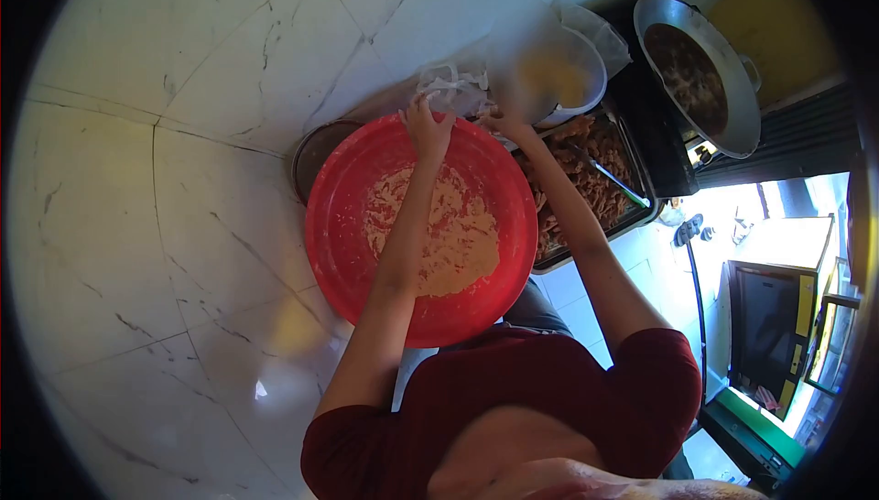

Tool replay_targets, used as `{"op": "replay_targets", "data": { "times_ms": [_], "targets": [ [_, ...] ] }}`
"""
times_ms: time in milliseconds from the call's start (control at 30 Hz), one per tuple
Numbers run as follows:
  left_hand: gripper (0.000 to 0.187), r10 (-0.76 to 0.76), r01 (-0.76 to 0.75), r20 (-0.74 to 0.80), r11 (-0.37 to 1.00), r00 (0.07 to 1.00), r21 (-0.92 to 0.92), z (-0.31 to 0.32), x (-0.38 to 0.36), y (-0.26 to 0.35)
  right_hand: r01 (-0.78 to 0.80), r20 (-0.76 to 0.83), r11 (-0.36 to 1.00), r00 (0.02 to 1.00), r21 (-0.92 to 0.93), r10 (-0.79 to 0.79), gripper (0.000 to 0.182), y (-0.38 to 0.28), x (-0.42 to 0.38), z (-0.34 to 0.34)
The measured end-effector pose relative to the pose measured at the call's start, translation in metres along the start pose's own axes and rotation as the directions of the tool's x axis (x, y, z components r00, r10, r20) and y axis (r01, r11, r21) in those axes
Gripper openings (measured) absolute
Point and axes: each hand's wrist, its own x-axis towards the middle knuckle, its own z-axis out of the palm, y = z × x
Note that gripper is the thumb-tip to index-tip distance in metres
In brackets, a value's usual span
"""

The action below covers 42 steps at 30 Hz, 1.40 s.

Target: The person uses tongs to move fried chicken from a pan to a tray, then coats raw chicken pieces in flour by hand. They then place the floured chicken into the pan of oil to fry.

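A big red basin (348, 225) sits just in front of the person on the marble floor (137, 225), with pale batter (458, 244) spread over its bottom. Both arms reach across it: the left hand (427, 126) and the right hand (502, 122) meet at the far rim, fingers curled on a crumpled plastic bag (455, 88) (how tightly, I cannot tell). Beyond lie a tray of fried pieces (595, 170), a white bowl (572, 74) and a wok (700, 70).
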Motion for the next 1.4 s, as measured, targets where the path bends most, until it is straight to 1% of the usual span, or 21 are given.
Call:
{"op": "replay_targets", "data": {
  "times_ms": [67,100,133,167,200,267,300,367,467,567,667,767,867,933,1033,1067,1133,1167,1233,1333,1400],
  "targets": [
    [0.048,0.021,-0.021,-0.014,1.000,1.000,-0.017,0.010,-0.002,-0.012,0.111,0.010,0.984,0.994,-0.141,-0.111,0.027,0.011,0.013,0.009],
    [0.048,0.029,-0.030,-0.021,0.999,0.999,-0.032,0.011,-0.004,-0.013,0.184,0.016,0.911,0.981,-0.368,-0.192,0.028,0.023,0.021,0.013],
    [0.048,0.036,-0.038,-0.029,0.998,0.999,-0.047,0.013,-0.005,-0.014,0.242,0.040,0.783,0.962,-0.573,-0.268,0.029,0.036,0.028,0.017],
    [0.049,0.032,-0.032,-0.011,0.999,0.999,-0.036,0.012,-0.004,-0.013,0.254,0.055,0.700,0.954,-0.668,-0.294,0.030,0.039,0.031,0.019],
    [0.049,0.024,-0.024,0.008,0.999,1.000,-0.024,0.011,-0.004,-0.011,0.260,0.070,0.605,0.945,-0.752,-0.319,0.031,0.042,0.035,0.022],
    [0.049,0.016,-0.016,0.025,1.000,1.000,-0.011,0.011,-0.003,-0.010,0.216,0.046,0.599,0.957,-0.771,-0.286,0.036,0.045,0.042,0.025],
    [0.049,0.017,-0.016,0.024,1.000,1.000,-0.010,0.011,-0.004,-0.010,0.152,0.037,0.632,0.981,-0.760,-0.190,0.037,0.045,0.044,0.026],
    [0.049,0.023,-0.023,0.018,1.000,1.000,0.001,0.014,-0.004,-0.014,0.014,0.023,0.677,1.000,-0.736,0.004,0.040,0.042,0.047,0.028],
    [0.047,0.035,-0.035,0.010,0.999,0.999,0.020,0.020,-0.005,-0.021,-0.079,-0.075,0.723,0.996,-0.686,0.038,0.035,0.032,0.040,0.034],
    [0.045,0.034,-0.034,0.008,0.999,0.999,0.020,0.017,-0.005,-0.016,0.022,-0.017,0.803,0.999,-0.596,-0.039,0.030,0.012,0.023,0.026],
    [0.040,0.030,-0.031,0.016,0.999,0.999,0.020,0.016,-0.005,-0.016,0.159,-0.021,0.855,0.981,-0.494,-0.194,0.029,0.031,0.029,0.024],
    [0.035,0.052,-0.052,0.029,0.999,0.998,-0.006,0.017,-0.006,-0.020,0.187,-0.014,0.828,0.973,-0.529,-0.229,0.028,0.007,0.008,0.011],
    [0.034,0.078,-0.073,0.077,0.995,0.994,-0.063,0.007,-0.007,-0.023,0.238,-0.019,0.912,0.966,-0.336,-0.259,0.024,-0.020,-0.011,0.000],
    [0.035,0.099,-0.090,0.117,0.992,0.988,-0.084,-0.001,-0.006,-0.024,0.205,-0.045,0.944,0.974,-0.260,-0.224,0.022,-0.040,-0.025,-0.007],
    [0.039,0.054,0.052,0.185,0.853,0.981,-0.519,-0.020,-0.014,-0.013,0.248,-0.150,0.968,0.956,-0.041,-0.251,0.021,-0.082,-0.054,-0.013],
    [0.040,0.023,0.092,0.207,0.844,0.978,-0.528,-0.031,-0.022,-0.001,0.282,-0.197,0.958,0.943,0.050,-0.267,0.021,-0.094,-0.067,-0.012],
    [0.042,-0.033,0.164,0.242,0.824,0.970,-0.542,-0.058,-0.045,0.039,0.305,-0.184,0.921,0.946,0.242,-0.265,0.021,-0.110,-0.083,-0.009],
    [0.042,-0.072,0.253,0.294,0.724,0.953,-0.642,-0.067,-0.055,0.054,0.309,-0.173,0.889,0.949,0.337,-0.264,0.021,-0.117,-0.092,-0.006],
    [0.042,-0.122,0.419,0.412,0.467,0.903,-0.779,-0.082,-0.073,0.076,0.189,-0.046,0.879,0.981,0.438,-0.188,0.022,-0.130,-0.117,-0.004],
    [0.038,-0.029,0.552,0.593,0.404,0.805,-0.729,-0.103,-0.091,0.085,0.074,0.066,0.871,0.990,0.486,-0.121,0.021,-0.134,-0.143,0.007],
    [0.037,-0.030,0.523,0.587,0.491,0.809,-0.697,-0.107,-0.105,0.080,0.032,0.138,0.877,0.984,0.479,-0.111,0.021,-0.132,-0.153,0.011]
  ]
}}
